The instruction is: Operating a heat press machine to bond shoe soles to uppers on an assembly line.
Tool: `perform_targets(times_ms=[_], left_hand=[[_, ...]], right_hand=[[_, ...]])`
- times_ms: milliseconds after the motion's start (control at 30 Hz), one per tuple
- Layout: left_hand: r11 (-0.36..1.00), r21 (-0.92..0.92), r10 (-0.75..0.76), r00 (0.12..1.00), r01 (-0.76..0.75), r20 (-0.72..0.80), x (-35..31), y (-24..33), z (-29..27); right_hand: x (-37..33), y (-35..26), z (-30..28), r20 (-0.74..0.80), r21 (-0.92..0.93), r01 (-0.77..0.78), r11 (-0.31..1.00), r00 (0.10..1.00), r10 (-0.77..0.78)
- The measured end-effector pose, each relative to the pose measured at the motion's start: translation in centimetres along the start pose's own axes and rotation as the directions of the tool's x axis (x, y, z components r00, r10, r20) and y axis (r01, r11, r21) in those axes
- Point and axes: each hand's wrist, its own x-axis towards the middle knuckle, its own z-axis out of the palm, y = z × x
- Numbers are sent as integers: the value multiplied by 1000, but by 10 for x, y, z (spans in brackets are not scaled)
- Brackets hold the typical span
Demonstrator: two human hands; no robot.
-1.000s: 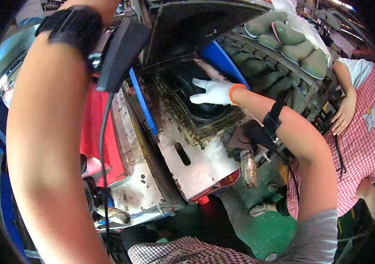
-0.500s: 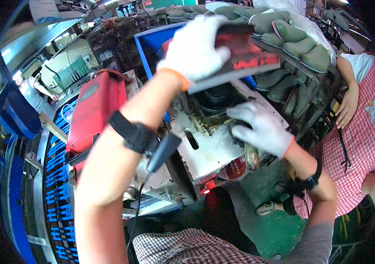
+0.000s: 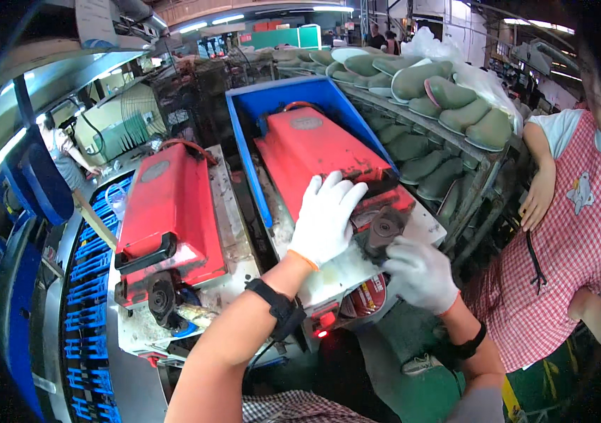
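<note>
My left hand, in a white glove with an orange cuff, lies with fingers stretched on the front end of a red metal cover. The cover sits lowered on its machine, dark smudges marking its front. My right hand, gloved too, is beside a dark round clamp or knob at the machine's front right corner. Its fingers look bent but are smeared by motion; whether they touch the knob or hold anything is unclear. Below the left hand is the machine's pale, stained top plate.
A second machine with a red cover stands left, next to blue racks. A blue tray surrounds the nearer cover's back. Green shoe-shaped pieces fill a rack behind. At right stands a person in a red checked apron.
The red cover, tilted up in my left hand before, is now down on the machine. My left hand has come lower and nearer. The view has shifted, showing more of the left machine.
</note>
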Motion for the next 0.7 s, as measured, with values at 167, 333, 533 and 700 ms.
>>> perform_targets(times_ms=[167,333,533,700], left_hand=[[1000,-23,12,1000,-12,-2,7,10,2],[999,-28,-14,998,16,66,3,8,-2],[990,-52,-123,975,135,183,-13,24,-28],[998,3,-63,974,64,220,-54,6,-111]], right_hand=[[-58,68,12,-127,-60,-360,931,928,351],[5,78,11,-246,5,-593,805,779,576],[72,95,-2,-170,402,-635,660,656,735],[71,60,47,77,192,-666,721,742,666]])
